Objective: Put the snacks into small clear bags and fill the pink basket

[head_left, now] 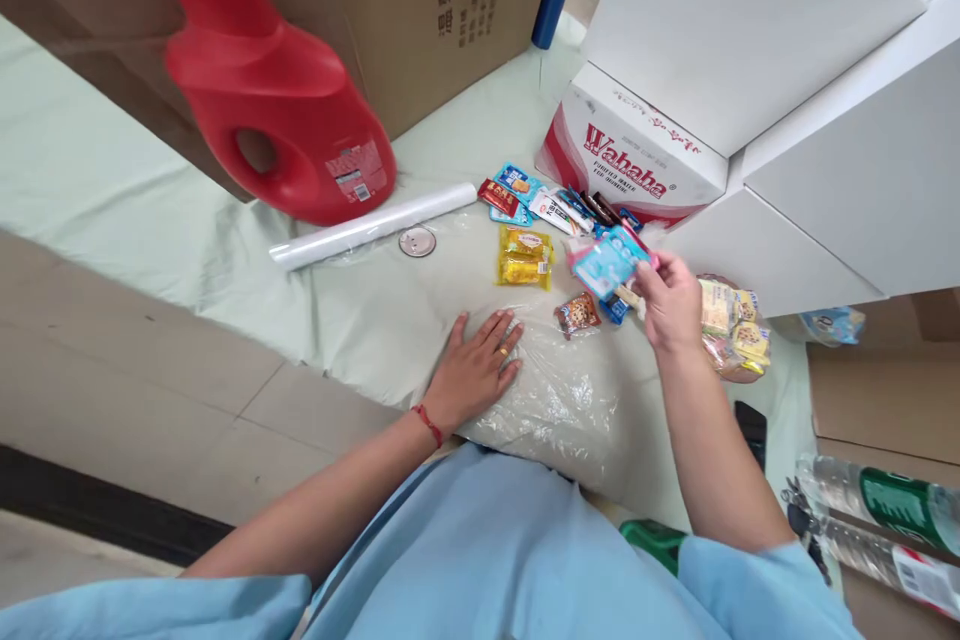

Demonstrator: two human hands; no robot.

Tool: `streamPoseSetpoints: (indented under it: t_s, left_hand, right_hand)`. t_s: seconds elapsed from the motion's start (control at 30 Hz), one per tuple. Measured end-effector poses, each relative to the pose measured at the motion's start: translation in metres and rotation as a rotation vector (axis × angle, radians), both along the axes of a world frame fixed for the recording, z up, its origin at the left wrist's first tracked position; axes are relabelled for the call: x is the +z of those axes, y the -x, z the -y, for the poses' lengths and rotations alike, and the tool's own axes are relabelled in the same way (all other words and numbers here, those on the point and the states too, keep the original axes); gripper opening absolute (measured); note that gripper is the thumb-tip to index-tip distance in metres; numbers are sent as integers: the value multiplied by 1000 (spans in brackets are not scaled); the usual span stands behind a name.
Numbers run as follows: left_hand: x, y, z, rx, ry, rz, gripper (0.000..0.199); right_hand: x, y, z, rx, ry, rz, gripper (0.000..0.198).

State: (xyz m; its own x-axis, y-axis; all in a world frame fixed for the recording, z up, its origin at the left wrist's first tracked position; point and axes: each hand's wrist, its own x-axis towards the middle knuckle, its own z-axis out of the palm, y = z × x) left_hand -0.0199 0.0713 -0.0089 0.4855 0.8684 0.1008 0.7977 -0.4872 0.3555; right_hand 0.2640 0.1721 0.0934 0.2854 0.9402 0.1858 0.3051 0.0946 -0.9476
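My right hand (670, 303) pinches a light blue snack packet (611, 263) by its right edge, above other small snacks. Flat on a clear plastic bag (559, 405) lies my left hand (476, 365), fingers spread. Between the hands are a brown cookie packet (577, 315) and two yellow snack packets (525, 257). Behind these, a loose pile holds a blue packet (519, 182), a red packet (498, 197) and a white packet (559, 213). A transparent container of yellow packets (739, 325) stands right of my right wrist.
A red detergent jug (300, 110) stands at the back left before a large cardboard box (405, 20). A plastic film roll (375, 227) lies near a round disc (417, 241). A Wahaha carton (630, 150) stands at the back; water bottles (885, 505) lie at right.
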Motion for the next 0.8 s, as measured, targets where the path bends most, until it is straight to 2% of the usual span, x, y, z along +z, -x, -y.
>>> streamPoseSetpoints:
  t_s: [0.1, 0.17, 0.27, 0.4, 0.47, 0.5, 0.57, 0.63, 0.7, 0.8]
  left_hand:
    - [1, 1, 0, -9, 9, 4, 55]
    - [1, 0, 0, -10, 9, 5, 55]
    - [1, -1, -1, -11, 7, 9, 56]
    - [1, -2, 0, -14, 7, 11, 57]
    - [1, -2, 0, -8, 4, 0, 57]
    - [1, -3, 1, -4, 3, -8, 57]
    - [1, -3, 1, -1, 1, -23, 56]
    - [1, -3, 1, -3, -1, -34, 56]
    - [1, -3, 1, -6, -2, -35, 55]
    - [0, -3, 1, -4, -2, -24, 55]
  right_hand:
    - [6, -26, 51, 8, 260, -290, 42]
    - [6, -33, 77, -6, 357, -294, 43]
    - [7, -26, 100, -16, 360, -39, 35]
    - [9, 16, 120, 22, 258, 674, 19]
    - [3, 48, 128, 143, 282, 939, 20]
    - [-2, 64, 131, 254, 319, 1008, 21]
    - [-14, 88, 135, 502, 371, 1044, 22]
    - [-24, 98, 137, 671, 370, 970, 29]
    - [-32, 94, 139, 658, 326, 894, 39]
    - [-39, 75, 143, 470, 292, 901, 56]
